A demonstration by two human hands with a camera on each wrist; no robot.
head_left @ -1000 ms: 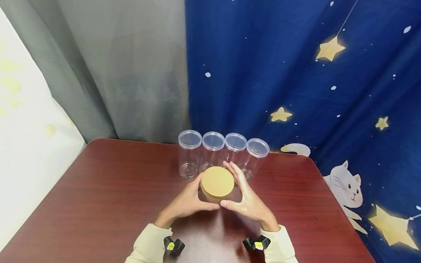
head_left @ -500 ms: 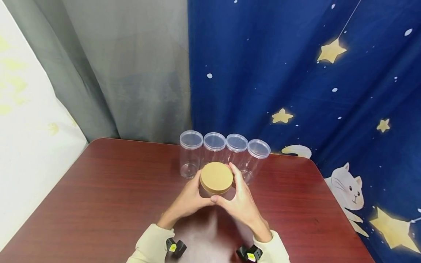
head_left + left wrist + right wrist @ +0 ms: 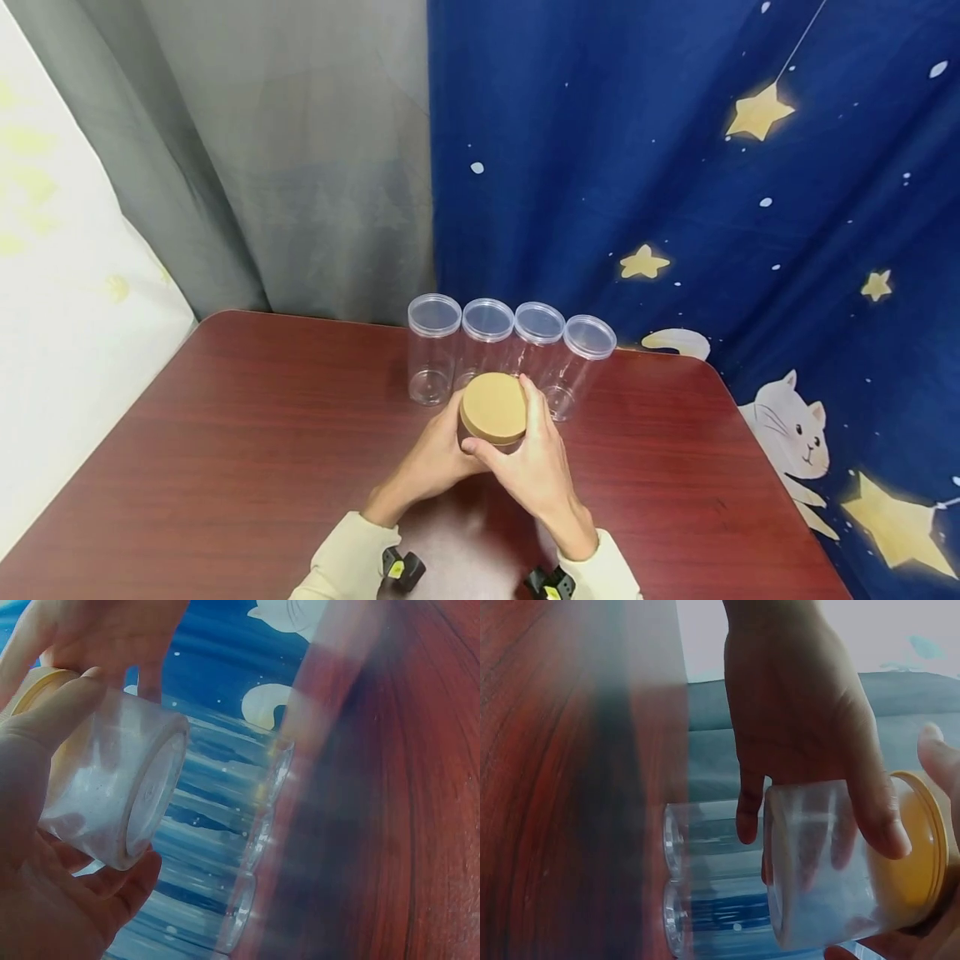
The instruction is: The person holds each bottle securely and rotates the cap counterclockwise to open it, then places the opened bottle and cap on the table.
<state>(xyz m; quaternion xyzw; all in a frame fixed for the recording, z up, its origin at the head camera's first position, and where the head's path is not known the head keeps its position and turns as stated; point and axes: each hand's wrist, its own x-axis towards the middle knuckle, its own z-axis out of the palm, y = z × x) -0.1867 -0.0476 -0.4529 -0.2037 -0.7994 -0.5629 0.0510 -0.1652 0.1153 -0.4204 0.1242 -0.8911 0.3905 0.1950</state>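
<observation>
Both hands are on a short clear jar (image 3: 821, 862) with a yellow lid (image 3: 493, 407), held up off the table and a little tilted. My left hand (image 3: 431, 454) grips the jar's clear body from the left, thumb along its near side and fingers round the far side. From the right, my right hand (image 3: 536, 467) holds the lid, thumb at its near edge and fingers curled round its far right rim. The left wrist view shows the jar's round base (image 3: 156, 796) uncovered. Part of the body is hidden under the lid in the head view.
Behind the hands, several tall clear jars (image 3: 431, 358) with translucent lids stand in a row on the dark red table (image 3: 285, 442). A grey curtain (image 3: 322, 167) and a blue star-printed curtain (image 3: 570, 167) hang behind the table's far edge.
My right hand has moved left, its thumb sliding across the lid's near edge and its straighter fingers curling in at the rim. My left hand keeps its grip, and the jar has shifted slightly away.
</observation>
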